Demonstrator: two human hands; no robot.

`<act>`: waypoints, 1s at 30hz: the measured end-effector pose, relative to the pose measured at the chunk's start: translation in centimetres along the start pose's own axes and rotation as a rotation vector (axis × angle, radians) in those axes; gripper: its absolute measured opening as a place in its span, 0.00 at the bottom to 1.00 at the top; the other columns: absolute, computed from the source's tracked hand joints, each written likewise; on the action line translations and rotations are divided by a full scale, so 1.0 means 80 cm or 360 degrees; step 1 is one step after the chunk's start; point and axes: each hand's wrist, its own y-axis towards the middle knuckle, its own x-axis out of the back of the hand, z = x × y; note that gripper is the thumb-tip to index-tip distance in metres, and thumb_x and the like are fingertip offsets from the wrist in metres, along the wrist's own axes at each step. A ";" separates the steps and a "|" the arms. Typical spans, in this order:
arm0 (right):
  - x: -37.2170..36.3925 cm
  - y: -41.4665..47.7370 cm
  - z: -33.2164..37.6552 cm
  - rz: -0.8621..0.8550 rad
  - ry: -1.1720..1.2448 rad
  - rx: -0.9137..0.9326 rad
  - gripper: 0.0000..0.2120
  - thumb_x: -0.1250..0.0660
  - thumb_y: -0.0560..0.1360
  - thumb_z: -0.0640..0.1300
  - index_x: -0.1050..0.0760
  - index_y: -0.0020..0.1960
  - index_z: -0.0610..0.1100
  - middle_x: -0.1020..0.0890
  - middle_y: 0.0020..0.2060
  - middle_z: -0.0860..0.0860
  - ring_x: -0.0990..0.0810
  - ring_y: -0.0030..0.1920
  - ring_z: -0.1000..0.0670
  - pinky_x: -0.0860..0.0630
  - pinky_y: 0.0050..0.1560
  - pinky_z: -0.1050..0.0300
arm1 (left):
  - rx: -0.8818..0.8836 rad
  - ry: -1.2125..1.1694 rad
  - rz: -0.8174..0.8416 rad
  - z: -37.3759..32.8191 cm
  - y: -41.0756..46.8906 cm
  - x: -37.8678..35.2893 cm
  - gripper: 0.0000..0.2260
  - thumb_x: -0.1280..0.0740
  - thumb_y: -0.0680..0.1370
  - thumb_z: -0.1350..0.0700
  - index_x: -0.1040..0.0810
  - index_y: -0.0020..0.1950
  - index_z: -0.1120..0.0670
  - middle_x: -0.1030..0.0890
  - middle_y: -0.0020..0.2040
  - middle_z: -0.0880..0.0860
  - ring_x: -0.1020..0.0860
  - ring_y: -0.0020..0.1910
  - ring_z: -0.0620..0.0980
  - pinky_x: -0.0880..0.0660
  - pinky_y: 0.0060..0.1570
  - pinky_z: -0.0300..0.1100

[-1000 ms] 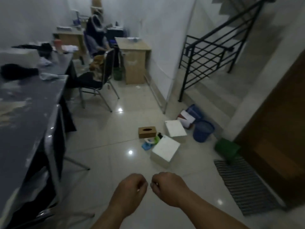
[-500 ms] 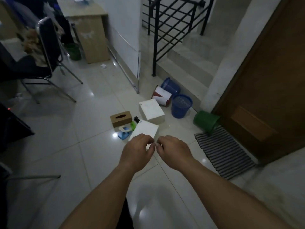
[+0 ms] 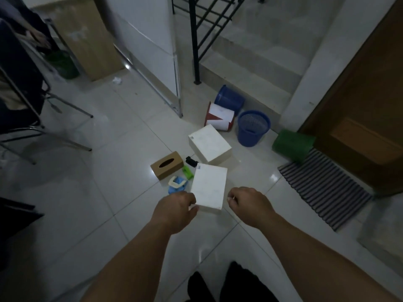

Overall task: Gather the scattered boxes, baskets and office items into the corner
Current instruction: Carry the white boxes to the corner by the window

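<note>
A white box (image 3: 209,188) lies flat on the tiled floor, and a second white box (image 3: 209,143) sits just beyond it. My left hand (image 3: 176,211) hovers over the near box's lower left corner with fingers curled and nothing in them. To the right of that box, my right hand (image 3: 246,203) is also curled and holds nothing. Left of the boxes lie a brown tissue box (image 3: 166,165), a blue and white item (image 3: 177,184), a green item (image 3: 188,172) and a small black item (image 3: 191,161).
Two blue mesh baskets, one upright (image 3: 253,127) and one tipped (image 3: 229,100), flank a red and white box (image 3: 219,116) by the stair step. A green bin (image 3: 292,145) lies beside a striped mat (image 3: 322,186) at the wooden door. A metal chair (image 3: 26,101) stands left.
The view has come closer to the pile and tilted down. My two hands, held together before, have spread apart to either side of the near white box.
</note>
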 end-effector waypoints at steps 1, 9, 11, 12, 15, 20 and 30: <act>-0.004 0.020 0.000 0.0020 0.0004 -0.0016 0.12 0.42 0.79 0.52 0.23 0.53 0.48 0.20 0.47 0.50 0.23 0.46 0.48 0.26 0.44 0.55 | 0.0002 0.0011 0.0040 0.008 0.020 0.001 0.13 0.37 0.78 0.44 0.23 0.58 0.47 0.20 0.53 0.47 0.22 0.48 0.46 0.27 0.43 0.37; -0.069 0.189 -0.028 0.0230 0.0095 -0.0132 0.11 0.42 0.79 0.52 0.23 0.53 0.50 0.21 0.48 0.51 0.23 0.47 0.48 0.27 0.44 0.55 | 0.0044 0.0065 0.0338 0.058 0.190 -0.039 0.17 0.37 0.78 0.42 0.25 0.62 0.49 0.21 0.57 0.50 0.22 0.53 0.51 0.23 0.50 0.46; -0.103 0.234 -0.048 0.0295 0.0129 -0.0178 0.11 0.41 0.79 0.52 0.23 0.55 0.50 0.22 0.51 0.50 0.22 0.51 0.47 0.27 0.46 0.55 | 0.0100 0.0039 0.0428 0.075 0.237 -0.069 0.18 0.37 0.78 0.43 0.27 0.64 0.50 0.23 0.59 0.51 0.23 0.55 0.53 0.24 0.52 0.49; -0.124 0.256 -0.060 0.0319 0.0145 -0.0207 0.12 0.41 0.79 0.52 0.24 0.58 0.51 0.22 0.53 0.50 0.23 0.53 0.46 0.27 0.49 0.54 | 0.0113 0.0054 0.0461 0.085 0.260 -0.090 0.19 0.37 0.78 0.43 0.28 0.65 0.51 0.23 0.61 0.52 0.24 0.57 0.55 0.24 0.53 0.50; -0.188 0.319 -0.097 0.0426 0.0171 -0.0282 0.19 0.41 0.79 0.53 0.29 0.68 0.50 0.27 0.62 0.47 0.26 0.61 0.44 0.28 0.58 0.52 | 0.0130 0.0066 0.0575 0.113 0.328 -0.158 0.22 0.37 0.79 0.44 0.32 0.69 0.52 0.26 0.65 0.54 0.27 0.60 0.57 0.26 0.55 0.51; -0.306 0.417 -0.165 0.0630 0.0102 -0.0361 0.25 0.43 0.80 0.55 0.39 0.75 0.51 0.36 0.72 0.47 0.34 0.69 0.41 0.32 0.66 0.47 | 0.0115 0.0066 0.0677 0.164 0.432 -0.295 0.26 0.36 0.78 0.45 0.36 0.72 0.54 0.30 0.68 0.56 0.28 0.63 0.60 0.27 0.58 0.55; -0.490 0.503 -0.252 0.1011 0.0135 -0.0548 0.33 0.46 0.81 0.60 0.60 0.78 0.57 0.66 0.77 0.57 0.54 0.75 0.31 0.45 0.73 0.35 | 0.0155 0.0261 0.0950 0.227 0.522 -0.502 0.45 0.36 0.74 0.36 0.63 0.78 0.48 0.68 0.77 0.46 0.65 0.75 0.66 0.41 0.65 0.72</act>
